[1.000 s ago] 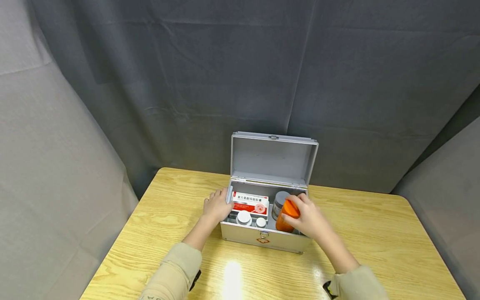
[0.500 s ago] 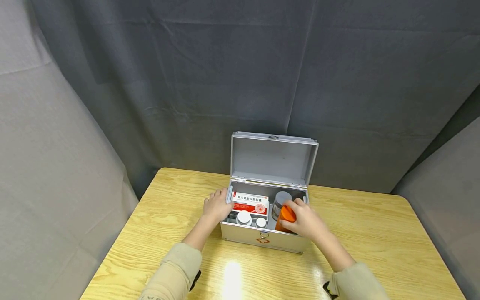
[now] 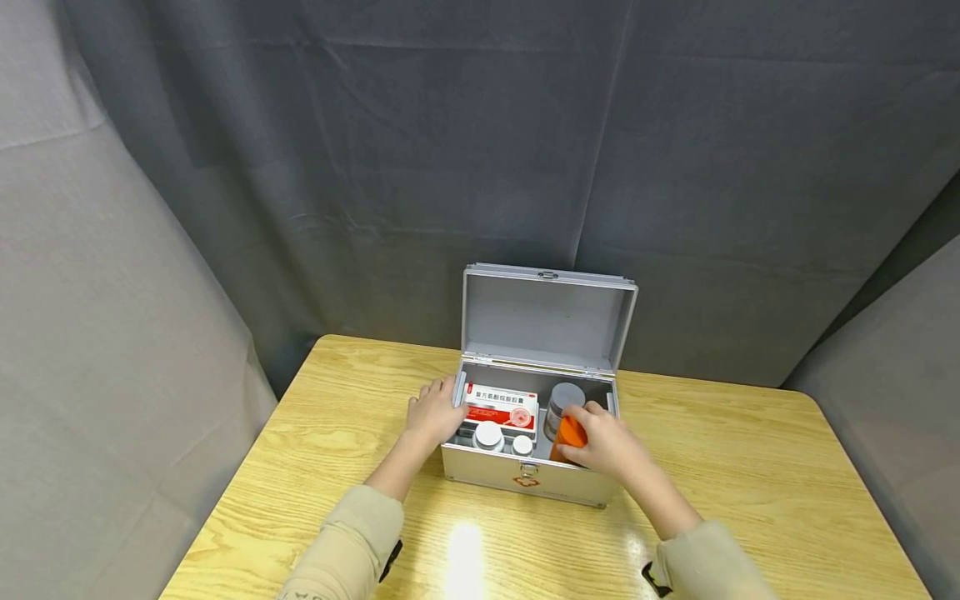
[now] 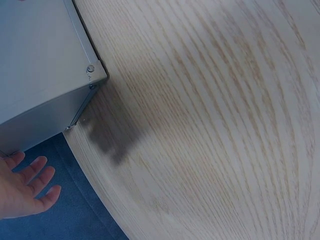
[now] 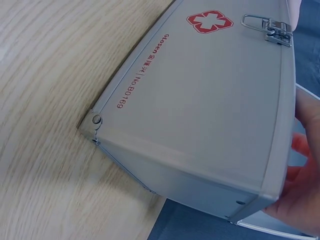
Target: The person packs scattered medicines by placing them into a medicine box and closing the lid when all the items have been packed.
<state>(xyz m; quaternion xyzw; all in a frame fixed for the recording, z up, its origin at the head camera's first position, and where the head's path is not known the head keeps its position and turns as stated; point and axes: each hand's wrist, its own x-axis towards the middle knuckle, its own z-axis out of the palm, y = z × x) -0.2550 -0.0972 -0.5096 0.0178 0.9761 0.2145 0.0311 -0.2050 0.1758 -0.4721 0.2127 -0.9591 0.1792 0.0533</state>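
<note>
An aluminium first-aid box (image 3: 491, 472) stands on the table with its lid (image 3: 543, 321) up. My left hand (image 3: 433, 412) rests against the box's left rim; in the left wrist view its fingers (image 4: 37, 182) are loosely spread beside the side wall. At the box's front right, my right hand (image 3: 606, 442) grips an orange bottle (image 3: 572, 432) by its top, with the lower part down inside. A grey-lidded jar (image 3: 565, 397) stands just behind that bottle. In the right wrist view the box wall hides the bottle, and part of the right hand (image 5: 302, 185) shows over the rim.
The box's left half holds a red and white medicine carton (image 3: 501, 407) and two white-capped bottles, a larger one (image 3: 488, 436) and a smaller one (image 3: 522, 446). Wooden table (image 3: 330, 400) surrounds the box. A dark grey curtain (image 3: 420, 167) hangs behind.
My right hand has lowered the orange bottle deeper into the box, shifting slightly left. The left hand has stayed at the left rim.
</note>
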